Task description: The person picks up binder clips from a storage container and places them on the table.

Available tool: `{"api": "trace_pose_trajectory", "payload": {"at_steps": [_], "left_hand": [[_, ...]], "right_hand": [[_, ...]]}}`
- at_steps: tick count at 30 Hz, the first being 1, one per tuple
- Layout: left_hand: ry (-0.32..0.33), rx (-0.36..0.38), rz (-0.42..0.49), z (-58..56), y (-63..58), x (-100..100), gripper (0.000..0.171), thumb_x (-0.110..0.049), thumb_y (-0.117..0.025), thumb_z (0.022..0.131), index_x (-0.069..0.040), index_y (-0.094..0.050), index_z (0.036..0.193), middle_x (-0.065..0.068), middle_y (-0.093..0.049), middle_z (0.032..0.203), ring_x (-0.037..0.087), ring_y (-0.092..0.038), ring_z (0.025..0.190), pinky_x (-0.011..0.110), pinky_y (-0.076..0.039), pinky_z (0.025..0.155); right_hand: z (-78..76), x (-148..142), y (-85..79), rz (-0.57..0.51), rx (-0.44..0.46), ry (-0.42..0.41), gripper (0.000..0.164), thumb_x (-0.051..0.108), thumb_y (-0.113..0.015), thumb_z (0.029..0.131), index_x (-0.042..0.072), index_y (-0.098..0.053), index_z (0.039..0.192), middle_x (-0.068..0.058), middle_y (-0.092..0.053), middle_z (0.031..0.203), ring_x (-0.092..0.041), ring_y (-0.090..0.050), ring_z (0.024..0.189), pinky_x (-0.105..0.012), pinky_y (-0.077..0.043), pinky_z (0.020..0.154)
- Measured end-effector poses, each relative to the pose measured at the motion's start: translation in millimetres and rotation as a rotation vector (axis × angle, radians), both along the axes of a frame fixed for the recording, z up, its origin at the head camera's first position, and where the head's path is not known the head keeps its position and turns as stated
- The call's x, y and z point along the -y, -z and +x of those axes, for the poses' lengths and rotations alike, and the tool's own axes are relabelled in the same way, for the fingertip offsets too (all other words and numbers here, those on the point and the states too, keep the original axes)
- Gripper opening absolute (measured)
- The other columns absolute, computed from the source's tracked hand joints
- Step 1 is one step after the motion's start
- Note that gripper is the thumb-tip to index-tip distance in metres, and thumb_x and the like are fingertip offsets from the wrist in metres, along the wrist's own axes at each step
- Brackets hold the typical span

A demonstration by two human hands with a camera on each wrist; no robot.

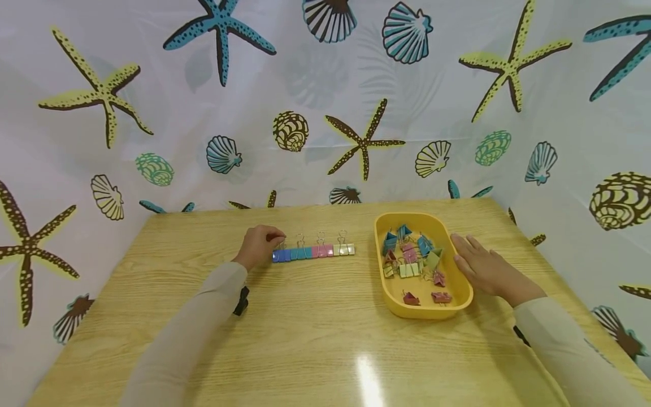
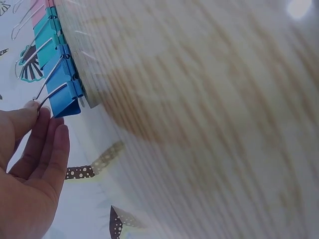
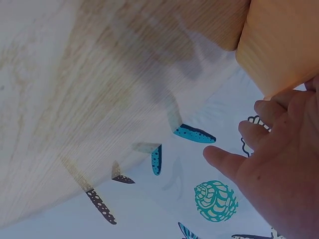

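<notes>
Beige sleeves (image 1: 183, 333) lay nearest as your left hand (image 1: 258, 246) pinched the blue binder clip (image 1: 281, 256), probably aligning it, gentle release due next, your right hand (image 1: 483, 268) straight-fingered beside the yellow tray (image 1: 419, 310).

Yellow tray (image 3: 281, 42) — partly beyond the right wrist view's top edge

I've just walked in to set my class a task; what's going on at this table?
A person's left hand pinches the wire handle of a blue binder clip at the left end of a short row. Beside it stand a teal clip, a pink clip and a pale yellow clip. The right hand is at the right side of a yellow tray, where more clips in several colours lie loose.
</notes>
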State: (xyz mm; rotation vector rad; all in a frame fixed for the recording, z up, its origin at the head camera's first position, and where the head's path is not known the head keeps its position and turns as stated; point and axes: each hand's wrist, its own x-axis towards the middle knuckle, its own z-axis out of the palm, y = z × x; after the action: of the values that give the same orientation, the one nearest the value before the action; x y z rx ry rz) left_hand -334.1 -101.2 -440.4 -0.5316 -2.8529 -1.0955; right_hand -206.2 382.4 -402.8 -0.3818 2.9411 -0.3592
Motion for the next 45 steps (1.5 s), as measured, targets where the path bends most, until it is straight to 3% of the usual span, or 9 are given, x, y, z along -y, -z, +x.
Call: {"api": "trace_pose_trajectory", "payload": {"at_steps": [16,26,36,45], "left_hand": [[-0.010,0.031,-0.051,-1.2,5.1,4.2,0.024,-0.020,-0.060,0.096,-0.004,-0.070,0.110,0.010,-0.069,0.102,0.024,-0.064,0.092,0.039,-0.052,0.080],[-0.017,0.054,-0.018,1.6,2.0,2.9,0.027,-0.020,-0.057,0.098,-0.003,-0.067,0.117,0.010,-0.068,0.110,0.025,-0.063,0.098,0.040,-0.052,0.084],[0.084,0.175,-0.059,6.1,-8.1,7.3,0.055,-0.016,-0.075,0.084,-0.001,-0.054,0.133,0.017,-0.061,0.122,0.033,-0.058,0.110,0.046,-0.048,0.093],[0.096,0.165,-0.081,12.0,-8.0,5.1,0.054,-0.008,-0.075,0.083,0.002,-0.054,0.132,0.019,-0.062,0.114,0.033,-0.059,0.106,0.044,-0.049,0.091]], "right_hand": [[0.8,0.2,0.7,-0.002,0.001,0.000,0.061,0.036,-0.024,0.107,-0.001,-0.009,0.153,-0.026,-0.013,0.156,-0.049,-0.009,0.141,-0.073,-0.011,0.102],[0.9,-0.2,-0.1,-0.011,0.002,-0.004,0.061,0.035,-0.024,0.107,-0.002,-0.010,0.152,-0.027,-0.012,0.156,-0.049,-0.009,0.141,-0.073,-0.012,0.103],[0.2,-1.4,-0.4,-0.022,0.010,-0.001,0.061,0.036,-0.024,0.107,0.000,-0.008,0.153,-0.026,-0.011,0.156,-0.048,-0.008,0.141,-0.073,-0.011,0.103],[-0.2,-2.1,1.3,-0.031,0.014,0.004,0.061,0.037,-0.023,0.107,0.001,-0.007,0.153,-0.025,-0.010,0.157,-0.048,-0.007,0.142,-0.074,-0.009,0.102]]}}
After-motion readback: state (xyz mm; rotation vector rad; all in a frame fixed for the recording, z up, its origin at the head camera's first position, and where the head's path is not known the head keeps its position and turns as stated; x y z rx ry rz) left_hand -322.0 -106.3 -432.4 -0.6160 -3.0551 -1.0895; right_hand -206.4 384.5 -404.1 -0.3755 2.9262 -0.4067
